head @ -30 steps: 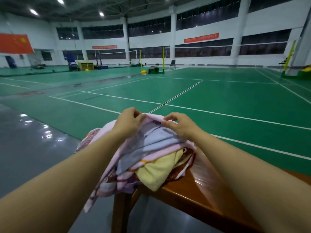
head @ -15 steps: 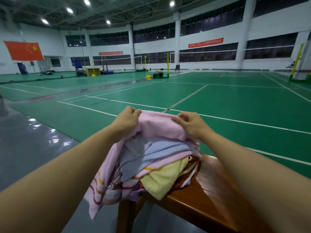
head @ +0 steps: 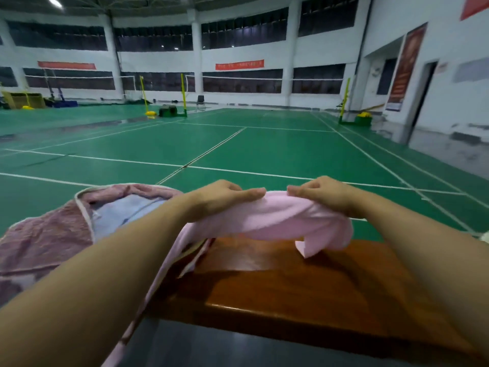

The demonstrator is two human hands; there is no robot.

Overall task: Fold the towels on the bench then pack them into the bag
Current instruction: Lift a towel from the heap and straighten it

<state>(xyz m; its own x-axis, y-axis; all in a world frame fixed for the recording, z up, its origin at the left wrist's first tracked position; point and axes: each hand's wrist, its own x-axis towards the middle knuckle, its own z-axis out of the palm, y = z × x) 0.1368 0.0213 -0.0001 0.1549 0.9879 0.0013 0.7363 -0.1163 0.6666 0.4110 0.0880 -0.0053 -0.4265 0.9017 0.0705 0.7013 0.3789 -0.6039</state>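
An indoor sports hall for badminton: green court floor (head: 264, 152) marked with white lines (head: 238, 169), nets (head: 243, 78) strung between yellow posts (head: 183, 95), high white walls with dark windows (head: 243, 25), red banners (head: 239, 64), bright ceiling lights (head: 55, 2)

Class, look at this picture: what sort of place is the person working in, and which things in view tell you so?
Most likely an indoor badminton hall: green court floor with white lines, nets strung between yellow posts, and a wooden bench.
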